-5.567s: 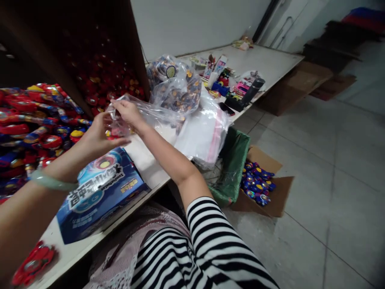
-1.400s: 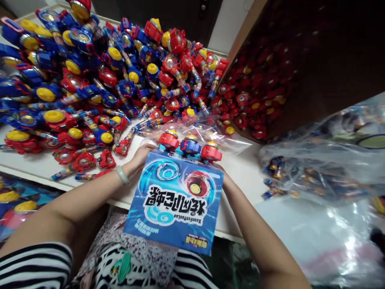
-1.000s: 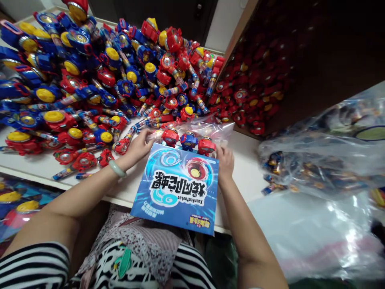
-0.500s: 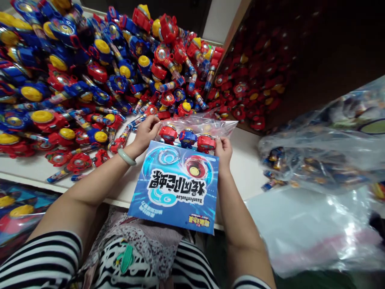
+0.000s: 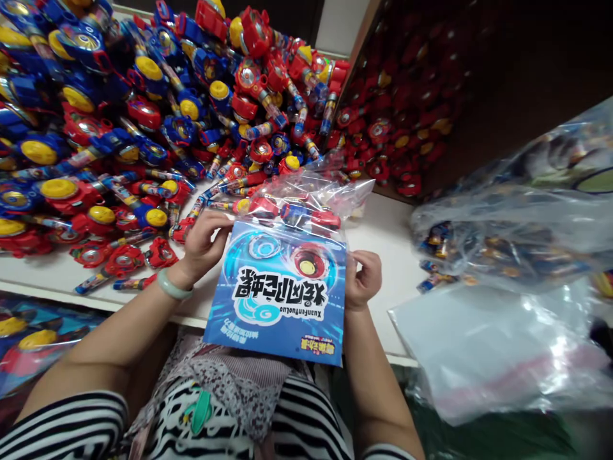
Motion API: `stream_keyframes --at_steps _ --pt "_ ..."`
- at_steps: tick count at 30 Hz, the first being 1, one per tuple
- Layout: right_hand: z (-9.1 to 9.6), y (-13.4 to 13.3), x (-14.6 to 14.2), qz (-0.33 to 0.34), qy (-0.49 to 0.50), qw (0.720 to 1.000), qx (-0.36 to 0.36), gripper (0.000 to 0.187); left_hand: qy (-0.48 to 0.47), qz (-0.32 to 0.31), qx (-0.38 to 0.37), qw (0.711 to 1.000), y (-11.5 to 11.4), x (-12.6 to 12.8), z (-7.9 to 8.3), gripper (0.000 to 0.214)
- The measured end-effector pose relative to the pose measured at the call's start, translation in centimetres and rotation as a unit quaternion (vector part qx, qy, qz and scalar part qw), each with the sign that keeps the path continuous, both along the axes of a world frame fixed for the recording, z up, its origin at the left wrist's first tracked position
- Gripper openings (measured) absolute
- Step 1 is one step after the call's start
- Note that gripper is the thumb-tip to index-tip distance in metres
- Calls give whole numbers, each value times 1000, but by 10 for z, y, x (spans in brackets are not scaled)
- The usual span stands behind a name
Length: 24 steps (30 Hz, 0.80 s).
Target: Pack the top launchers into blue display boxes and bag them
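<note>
A blue display box [image 5: 278,294] printed with a spinning-top picture and lettering, upside down to me, rests over the table's front edge. Beyond its top edge three toys, one blue toy [image 5: 294,214] between two red ones, show through a clear plastic bag [image 5: 352,195]. The bag's loose end points away from me. My left hand [image 5: 205,246], closed in a pinch, grips the bag at the box's upper left corner. At the right edge, the curled fingers of my right hand [image 5: 364,278] pinch the bag's side. Exactly how much plastic lies between the fingers is hidden.
A big heap of red and blue toys [image 5: 182,131] with yellow caps fills the left and back of the white table [image 5: 395,246]. Behind a brown panel lie more red toys [image 5: 378,131]. Clear bags of small toys [image 5: 502,249] and flat plastic bags [image 5: 488,345] lie right.
Both hands have come down toward me along the box's sides, drawing the clear bag over the toys and the box's top. The box has barely moved.
</note>
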State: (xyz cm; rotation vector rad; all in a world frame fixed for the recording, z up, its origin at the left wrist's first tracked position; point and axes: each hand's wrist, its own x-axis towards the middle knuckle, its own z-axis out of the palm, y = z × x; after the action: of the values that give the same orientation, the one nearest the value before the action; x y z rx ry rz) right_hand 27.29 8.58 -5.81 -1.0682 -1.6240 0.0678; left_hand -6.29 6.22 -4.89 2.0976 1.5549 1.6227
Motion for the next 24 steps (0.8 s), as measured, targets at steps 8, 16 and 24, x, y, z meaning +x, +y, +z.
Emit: stream_keyframes --at_steps 8,16,24 --pt "-10 -18 16 57 -32 998 -7 14 -85 5 -35 996 -31 -2 -7 37" --pt "-6 -15 12 42 -5 999 -4 5 -154 -21 -104 982 9 14 -6 9" --pt "-5 -32 19 73 -50 996 2 7 -25 -98 85 991 -62 14 -24 22"
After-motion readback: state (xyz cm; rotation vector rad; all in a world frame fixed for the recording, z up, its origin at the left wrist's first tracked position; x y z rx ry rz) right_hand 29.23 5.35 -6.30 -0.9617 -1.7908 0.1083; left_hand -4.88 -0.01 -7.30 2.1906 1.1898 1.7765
